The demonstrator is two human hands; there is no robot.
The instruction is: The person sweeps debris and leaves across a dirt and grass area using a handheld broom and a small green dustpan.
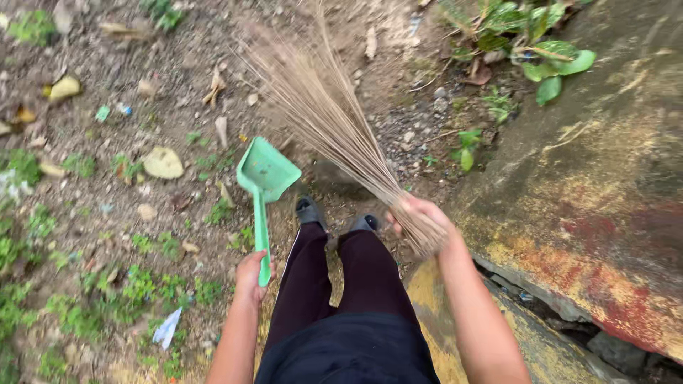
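My left hand (251, 274) grips the long handle of a green plastic dustpan (265, 173), whose pan hangs just above the dirt ahead of my feet. My right hand (421, 217) is closed around the bound end of a stick broom (320, 107); its thin brown bristles fan out up and to the left over the ground. My dark trousers and black shoes (310, 211) show between the two arms.
Bare soil strewn with dry leaves (163, 163), pebbles and small scraps of litter (166, 330) lies to the left, with low weeds. A stained concrete slab (605, 213) rises on the right, with a leafy plant (544, 57) at its top.
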